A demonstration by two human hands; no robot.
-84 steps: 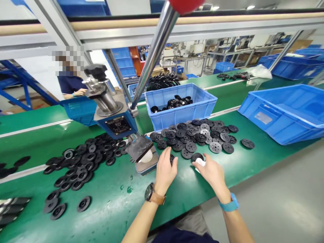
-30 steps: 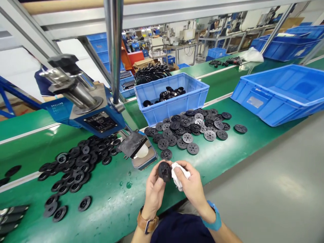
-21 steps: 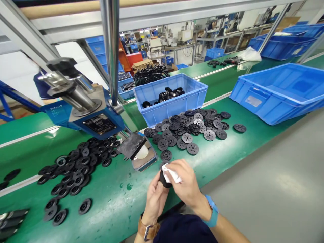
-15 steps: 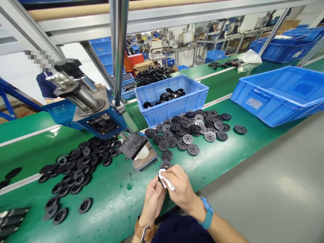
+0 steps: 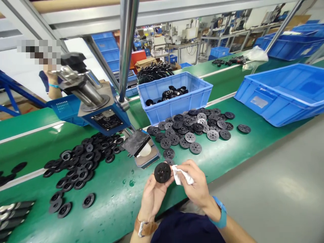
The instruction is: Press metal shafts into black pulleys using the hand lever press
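Observation:
Between the fingers of my left hand is a round black plastic disc, its holed flat face turned up toward me. My right hand grips a crumpled white cloth just to the right of the disc, close to its rim. Both hands are above the near edge of the green work surface. Beyond them lies a spread of similar flat discs. To the left is a heap of black ring-shaped discs with raised rims.
A blue bench press stands left of my hands, its pad over a small base. Behind the discs sits a blue bin with black parts. Another blue bin is at right. A co-worker's arm shows at far left.
The disc, mostly hidden under the cloth before, now shows its face in my left hand. My right hand has drawn the cloth off to the right.

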